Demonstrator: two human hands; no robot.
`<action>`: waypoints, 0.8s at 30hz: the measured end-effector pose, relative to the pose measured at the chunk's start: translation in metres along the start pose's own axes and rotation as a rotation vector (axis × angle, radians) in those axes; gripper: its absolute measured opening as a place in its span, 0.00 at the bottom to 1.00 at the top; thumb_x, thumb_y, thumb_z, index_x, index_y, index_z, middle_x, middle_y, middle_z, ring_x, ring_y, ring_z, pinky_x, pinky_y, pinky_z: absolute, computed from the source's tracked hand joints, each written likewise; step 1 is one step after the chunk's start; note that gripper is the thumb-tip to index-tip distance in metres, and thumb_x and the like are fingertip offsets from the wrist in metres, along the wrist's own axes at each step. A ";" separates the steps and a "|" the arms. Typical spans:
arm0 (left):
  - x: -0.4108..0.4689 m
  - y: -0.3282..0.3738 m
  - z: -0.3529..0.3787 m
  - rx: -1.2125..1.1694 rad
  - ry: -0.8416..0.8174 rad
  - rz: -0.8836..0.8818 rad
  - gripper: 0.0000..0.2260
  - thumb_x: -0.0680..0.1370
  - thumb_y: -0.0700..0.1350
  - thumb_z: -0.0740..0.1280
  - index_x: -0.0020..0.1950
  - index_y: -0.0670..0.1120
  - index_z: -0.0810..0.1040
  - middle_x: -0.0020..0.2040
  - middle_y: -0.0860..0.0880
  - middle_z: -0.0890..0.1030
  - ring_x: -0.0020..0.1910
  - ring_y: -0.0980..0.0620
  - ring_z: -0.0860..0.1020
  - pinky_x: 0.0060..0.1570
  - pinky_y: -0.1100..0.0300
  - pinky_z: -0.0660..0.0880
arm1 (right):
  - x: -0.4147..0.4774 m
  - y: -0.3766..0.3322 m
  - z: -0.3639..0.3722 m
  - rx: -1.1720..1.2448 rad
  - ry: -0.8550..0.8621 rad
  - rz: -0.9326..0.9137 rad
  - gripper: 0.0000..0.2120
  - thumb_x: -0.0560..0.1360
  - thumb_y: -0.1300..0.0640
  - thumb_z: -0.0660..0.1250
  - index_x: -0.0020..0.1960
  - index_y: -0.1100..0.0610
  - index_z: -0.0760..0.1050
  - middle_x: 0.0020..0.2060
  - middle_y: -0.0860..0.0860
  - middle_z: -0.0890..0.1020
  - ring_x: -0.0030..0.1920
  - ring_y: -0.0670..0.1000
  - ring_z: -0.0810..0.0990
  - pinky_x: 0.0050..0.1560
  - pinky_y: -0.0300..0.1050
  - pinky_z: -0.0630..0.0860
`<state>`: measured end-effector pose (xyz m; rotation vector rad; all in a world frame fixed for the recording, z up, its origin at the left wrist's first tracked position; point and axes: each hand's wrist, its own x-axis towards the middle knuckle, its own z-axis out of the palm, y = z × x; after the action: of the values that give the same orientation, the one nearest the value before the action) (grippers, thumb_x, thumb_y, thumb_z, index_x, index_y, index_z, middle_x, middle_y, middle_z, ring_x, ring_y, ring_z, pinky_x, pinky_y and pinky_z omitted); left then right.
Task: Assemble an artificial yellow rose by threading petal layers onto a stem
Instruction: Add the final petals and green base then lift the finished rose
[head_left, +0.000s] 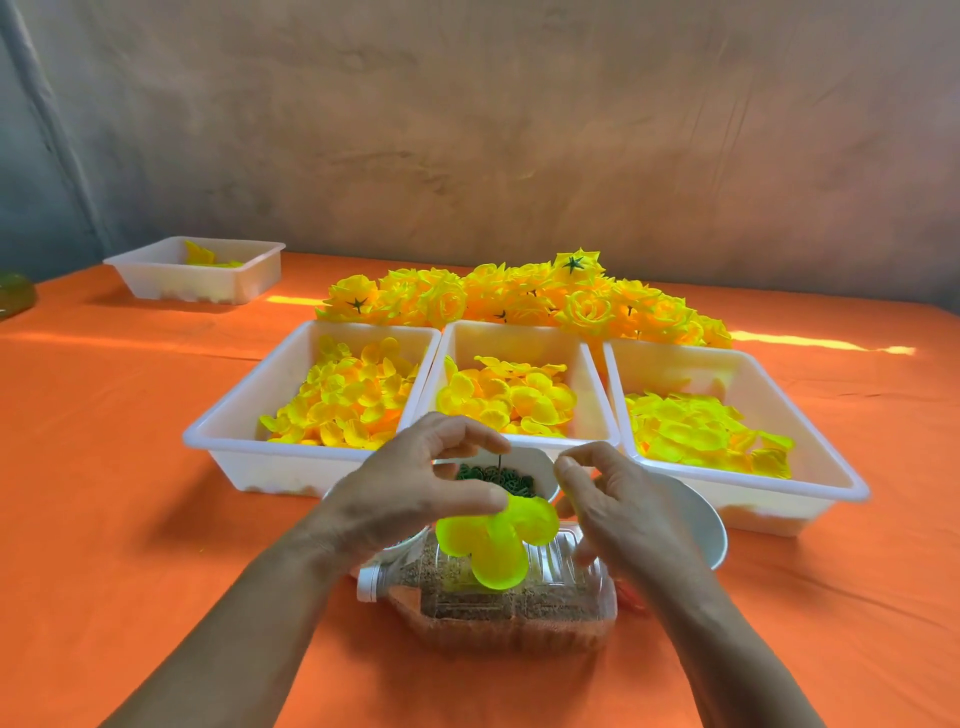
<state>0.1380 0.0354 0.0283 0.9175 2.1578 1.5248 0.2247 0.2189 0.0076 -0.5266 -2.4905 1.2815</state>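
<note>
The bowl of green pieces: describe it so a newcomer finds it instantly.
On the orange tablecloth, find the middle tray of the three white ones filled with yellow petals. Right in front of it sits a small white bowl. It alone holds dark green pieces, not yellow.

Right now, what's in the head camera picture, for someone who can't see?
A left hand pinches a yellow-green petal layer on a stem, right hand close beside, over a clear bottle on an orange table. Behind are three white trays of yellow petals and a pile of finished roses.
</note>
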 end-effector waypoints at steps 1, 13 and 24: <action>0.003 -0.002 0.006 0.028 -0.046 0.037 0.17 0.63 0.53 0.77 0.51 0.60 0.82 0.55 0.61 0.77 0.60 0.64 0.76 0.63 0.64 0.70 | 0.002 0.000 -0.001 0.001 0.011 -0.006 0.06 0.79 0.45 0.59 0.46 0.44 0.72 0.37 0.48 0.83 0.23 0.47 0.80 0.22 0.34 0.67; 0.008 -0.020 0.025 0.251 -0.116 -0.027 0.12 0.66 0.53 0.79 0.47 0.63 0.83 0.44 0.65 0.81 0.45 0.68 0.78 0.41 0.73 0.75 | 0.031 0.009 0.001 -0.148 0.130 -0.087 0.08 0.77 0.48 0.63 0.43 0.47 0.80 0.36 0.45 0.82 0.37 0.45 0.80 0.36 0.39 0.73; 0.072 -0.026 -0.010 0.035 0.403 -0.103 0.11 0.81 0.51 0.63 0.48 0.51 0.85 0.56 0.49 0.84 0.59 0.51 0.79 0.61 0.54 0.72 | 0.082 0.001 0.017 -0.362 0.095 -0.171 0.11 0.79 0.55 0.61 0.54 0.53 0.82 0.51 0.54 0.84 0.53 0.56 0.79 0.48 0.47 0.72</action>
<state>0.0706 0.0713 0.0143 0.5308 2.4663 1.7435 0.1443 0.2440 0.0039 -0.4288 -2.6308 0.7296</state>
